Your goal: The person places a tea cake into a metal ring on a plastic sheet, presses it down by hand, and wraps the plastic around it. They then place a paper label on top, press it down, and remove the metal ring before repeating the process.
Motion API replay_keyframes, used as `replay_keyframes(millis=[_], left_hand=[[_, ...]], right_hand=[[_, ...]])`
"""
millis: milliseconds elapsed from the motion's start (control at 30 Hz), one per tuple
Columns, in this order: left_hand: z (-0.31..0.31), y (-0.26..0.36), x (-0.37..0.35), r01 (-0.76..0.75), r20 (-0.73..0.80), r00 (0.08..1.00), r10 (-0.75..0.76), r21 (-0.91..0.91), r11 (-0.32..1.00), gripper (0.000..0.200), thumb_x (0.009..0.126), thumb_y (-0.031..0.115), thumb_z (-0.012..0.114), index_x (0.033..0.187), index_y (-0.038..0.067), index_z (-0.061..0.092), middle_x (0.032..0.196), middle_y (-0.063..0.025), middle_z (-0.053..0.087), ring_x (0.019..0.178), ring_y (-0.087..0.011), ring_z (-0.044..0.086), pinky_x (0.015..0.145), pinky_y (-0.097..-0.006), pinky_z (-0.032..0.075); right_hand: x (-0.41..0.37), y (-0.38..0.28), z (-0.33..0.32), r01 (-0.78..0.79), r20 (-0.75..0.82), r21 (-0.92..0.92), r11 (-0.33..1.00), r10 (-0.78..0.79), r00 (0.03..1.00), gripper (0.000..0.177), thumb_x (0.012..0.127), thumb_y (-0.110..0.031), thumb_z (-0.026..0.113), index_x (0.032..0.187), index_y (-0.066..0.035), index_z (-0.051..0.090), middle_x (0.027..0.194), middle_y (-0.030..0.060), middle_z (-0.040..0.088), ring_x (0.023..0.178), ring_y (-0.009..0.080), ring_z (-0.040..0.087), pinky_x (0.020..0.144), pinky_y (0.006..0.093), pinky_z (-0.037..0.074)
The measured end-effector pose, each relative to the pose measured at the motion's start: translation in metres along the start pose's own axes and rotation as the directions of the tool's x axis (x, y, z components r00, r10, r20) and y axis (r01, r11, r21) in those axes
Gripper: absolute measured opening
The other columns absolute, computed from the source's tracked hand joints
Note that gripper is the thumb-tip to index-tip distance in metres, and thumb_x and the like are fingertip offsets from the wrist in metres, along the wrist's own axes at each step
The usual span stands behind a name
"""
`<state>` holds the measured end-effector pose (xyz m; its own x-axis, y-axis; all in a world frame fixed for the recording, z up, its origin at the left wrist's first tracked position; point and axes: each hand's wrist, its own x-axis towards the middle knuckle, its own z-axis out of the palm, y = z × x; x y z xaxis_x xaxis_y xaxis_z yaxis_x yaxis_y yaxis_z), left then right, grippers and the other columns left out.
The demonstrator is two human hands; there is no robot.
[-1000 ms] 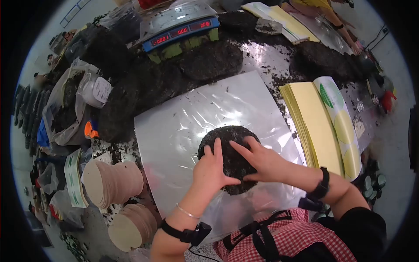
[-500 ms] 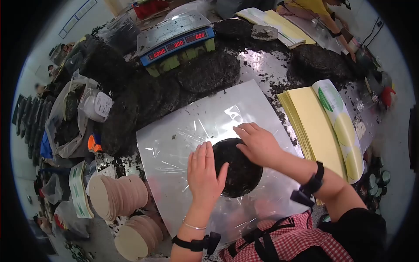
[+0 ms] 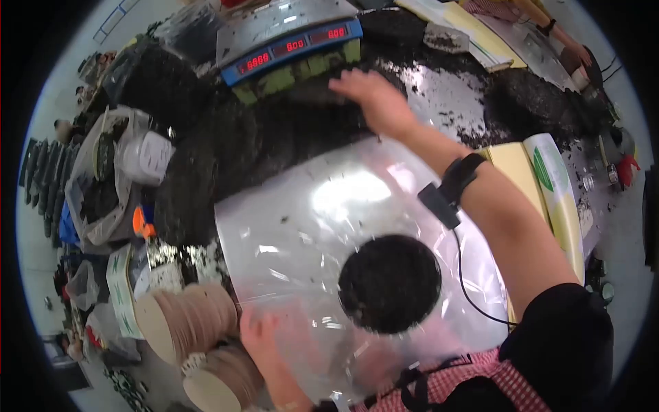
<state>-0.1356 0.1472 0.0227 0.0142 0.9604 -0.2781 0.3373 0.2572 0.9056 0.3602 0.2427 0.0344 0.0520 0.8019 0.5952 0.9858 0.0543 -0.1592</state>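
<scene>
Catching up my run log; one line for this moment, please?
right hand: open, at dark material near scale | left hand: blurred, at plastic sheet edge | dark disc: on sheet, untouched

At the top of the frame you have a blue digital scale (image 3: 292,47) with red digits and a metal pan, standing on a green block (image 3: 298,72). To your upper left is a clear bag (image 3: 86,226) with dark contents, a lidded white tub (image 3: 145,158) beside it and a bright orange object (image 3: 143,222) just below. Lower left, you see two stacks of pale round discs (image 3: 195,319) lying on their sides. Yellow sheets (image 3: 516,168) lie at right, beside a green-and-white printed sheet (image 3: 555,185). Another person's arm (image 3: 539,17) enters at upper right.
</scene>
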Motion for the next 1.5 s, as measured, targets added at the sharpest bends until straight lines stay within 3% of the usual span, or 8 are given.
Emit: replay_keyframes(millis=[133, 200, 333, 467, 733, 1000, 1333, 1500], left_hand=[[0.005, 0.058, -0.006, -0.114, 0.117, 0.987, 0.113, 0.006, 0.993, 0.029, 0.093, 0.003, 0.067, 0.120, -0.004, 0.064, 0.093, -0.0060, 0.066, 0.083, -0.0133, 0.060, 0.078, -0.0270, 0.049], [0.011, 0.095, -0.040, -0.487, -0.305, 0.808, 0.504, 0.138, 0.863, 0.026, 0.095, 0.003, 0.063, 0.121, -0.004, 0.062, 0.100, -0.0079, 0.066, 0.090, -0.0149, 0.061, 0.084, -0.0299, 0.049], [0.001, 0.091, -0.079, -0.674, -0.436, 0.631, 0.642, 0.103, 0.731, 0.028, 0.096, 0.005, 0.062, 0.123, -0.003, 0.061, 0.109, -0.0109, 0.066, 0.102, -0.0179, 0.061, 0.093, -0.0336, 0.047], [0.037, 0.102, -0.080, -0.618, 0.057, 0.786, 0.616, 0.018, 0.786, 0.034, 0.095, 0.009, 0.061, 0.128, -0.002, 0.058, 0.122, -0.0149, 0.063, 0.116, -0.0265, 0.059, 0.105, -0.0385, 0.042], [0.158, 0.069, -0.056, -0.949, 0.828, 0.253, 0.501, 0.314, -0.039, 0.069, 0.097, 0.054, 0.053, 0.159, 0.031, 0.034, 0.165, -0.0169, 0.024, 0.152, -0.0396, 0.019, 0.121, -0.0647, 0.010], [0.176, 0.030, -0.042, -0.940, 0.871, 0.331, 0.362, 0.338, 0.047, 0.086, 0.091, 0.072, 0.048, 0.162, 0.032, 0.023, 0.168, -0.0176, 0.016, 0.155, -0.0404, 0.008, 0.122, -0.0619, -0.002], [0.191, 0.031, -0.070, -0.858, 0.830, 0.499, 0.250, 0.434, 0.274, 0.093, 0.089, 0.060, 0.062, 0.164, 0.031, 0.014, 0.167, -0.0223, 0.013, 0.154, -0.0479, 0.005, 0.116, -0.0726, -0.002], [0.196, 0.044, -0.077, -0.832, 0.806, 0.549, 0.222, 0.503, 0.234, 0.095, 0.088, 0.062, 0.064, 0.164, 0.033, 0.013, 0.169, -0.0210, 0.007, 0.155, -0.0463, -0.003, 0.114, -0.0743, -0.005]], right_hand=[[-0.020, -0.074, -0.152, 0.189, -0.166, 0.070, 0.979, -0.176, 0.970, 0.059, 0.079, 0.007, 0.061, 0.133, -0.018, 0.065, 0.142, 0.0154, 0.058, 0.132, 0.0369, 0.053, 0.112, 0.0499, 0.040], [-0.084, -0.128, -0.198, 0.256, -0.132, 0.016, 0.967, -0.252, 0.959, 0.053, 0.081, -0.001, 0.064, 0.131, -0.020, 0.067, 0.143, 0.0130, 0.058, 0.134, 0.0350, 0.052, 0.112, 0.0530, 0.040], [-0.239, -0.207, -0.190, 0.035, 0.412, 0.165, 0.986, -0.101, 0.906, 0.064, 0.082, -0.003, 0.061, 0.142, -0.024, 0.058, 0.153, 0.0090, 0.048, 0.145, 0.0311, 0.042, 0.121, 0.0525, 0.029], [-0.255, -0.213, -0.183, -0.032, 0.424, 0.180, 0.983, -0.048, 0.904, 0.060, 0.081, -0.003, 0.062, 0.138, -0.021, 0.062, 0.150, 0.0087, 0.053, 0.144, 0.0312, 0.043, 0.122, 0.0532, 0.026], [-0.248, -0.208, -0.191, -0.086, 0.598, 0.277, 0.957, -0.102, 0.795, 0.059, 0.081, -0.012, 0.062, 0.140, -0.016, 0.059, 0.142, 0.0142, 0.057, 0.141, 0.0331, 0.046, 0.120, 0.0487, 0.030], [-0.257, -0.185, -0.174, -0.059, 0.523, 0.033, 0.998, 0.033, 0.851, 0.050, 0.096, -0.042, 0.060, 0.128, -0.004, 0.063, 0.144, 0.0166, 0.053, 0.147, 0.0308, 0.036, 0.124, 0.0462, 0.024], [-0.253, -0.197, -0.158, -0.167, 0.538, 0.009, 0.986, 0.136, 0.832, 0.035, 0.089, -0.021, 0.055, 0.115, 0.002, 0.058, 0.136, 0.0217, 0.057, 0.144, 0.0329, 0.039, 0.125, 0.0469, 0.022], [-0.208, -0.159, -0.199, -0.599, 0.535, 0.586, 0.545, 0.295, 0.792, 0.038, 0.091, -0.009, 0.062, 0.126, 0.000, 0.054, 0.128, 0.0201, 0.060, 0.132, 0.0357, 0.053, 0.114, 0.0450, 0.039]])
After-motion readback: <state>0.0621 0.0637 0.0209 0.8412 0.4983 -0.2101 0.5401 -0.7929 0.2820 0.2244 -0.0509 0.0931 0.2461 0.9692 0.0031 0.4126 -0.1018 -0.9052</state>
